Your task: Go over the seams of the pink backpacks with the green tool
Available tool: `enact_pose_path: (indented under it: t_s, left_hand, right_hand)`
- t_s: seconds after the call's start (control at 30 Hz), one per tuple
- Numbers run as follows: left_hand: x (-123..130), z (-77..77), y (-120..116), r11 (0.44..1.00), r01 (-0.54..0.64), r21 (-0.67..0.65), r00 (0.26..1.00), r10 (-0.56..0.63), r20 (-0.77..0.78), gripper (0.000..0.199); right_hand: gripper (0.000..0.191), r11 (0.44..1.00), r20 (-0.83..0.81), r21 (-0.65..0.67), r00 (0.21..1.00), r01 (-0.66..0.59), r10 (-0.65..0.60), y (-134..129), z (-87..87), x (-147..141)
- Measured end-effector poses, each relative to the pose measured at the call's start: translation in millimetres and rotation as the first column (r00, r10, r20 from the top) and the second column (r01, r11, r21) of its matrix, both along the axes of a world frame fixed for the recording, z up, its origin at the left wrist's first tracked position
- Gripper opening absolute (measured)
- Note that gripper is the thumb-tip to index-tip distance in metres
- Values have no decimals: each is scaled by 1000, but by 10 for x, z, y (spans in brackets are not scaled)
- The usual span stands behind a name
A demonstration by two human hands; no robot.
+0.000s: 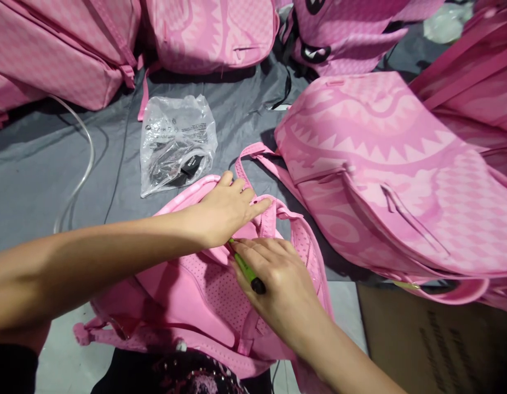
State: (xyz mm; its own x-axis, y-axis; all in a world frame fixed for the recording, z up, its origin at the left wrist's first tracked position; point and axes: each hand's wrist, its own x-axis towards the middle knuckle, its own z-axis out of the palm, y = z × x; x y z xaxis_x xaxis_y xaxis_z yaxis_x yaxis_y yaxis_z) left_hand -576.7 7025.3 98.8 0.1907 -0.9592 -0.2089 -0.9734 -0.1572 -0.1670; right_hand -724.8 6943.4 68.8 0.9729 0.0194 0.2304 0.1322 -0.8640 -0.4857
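Observation:
A pink backpack (204,279) with perforated padding and straps lies across my lap, its back side facing me. My left hand (231,210) rests on its upper edge, fingers stretched out and thumb pointing right over a pink strap. Close below it, my right hand (278,273) is closed around a slim green-handled tool (246,268) with a black end. The tool's tip points up and left at the pink fabric beneath my left hand. Whether the tip touches the fabric is hidden.
A clear plastic bag (177,145) with dark items inside lies ahead on the grey sheet (114,137). To the right sits a large pink backpack (385,169) with a toothed print. More pink bags (212,33) line the back. A cardboard box (434,339) is at lower right.

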Motion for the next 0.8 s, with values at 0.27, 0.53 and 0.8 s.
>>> enact_pose_path:
  t_s: [0.27, 0.53, 0.8]
  left_hand:
    - [0, 26, 17, 1000, 0, -2, 1000, 0, -13, 64]
    - [9, -21, 32, 1000, 16, -26, 1000, -16, 4, 71]
    - [3, 184, 222, 983, -151, 104, 988, 150, 19, 121]
  right_hand:
    - [18, 999, 30, 19, 999, 32, -33, 28, -17, -16]
    - [18, 995, 90, 66, 993, 69, -75, 48, -69, -49]
    - [22, 979, 69, 149, 986, 141, -152, 206, -110, -173]
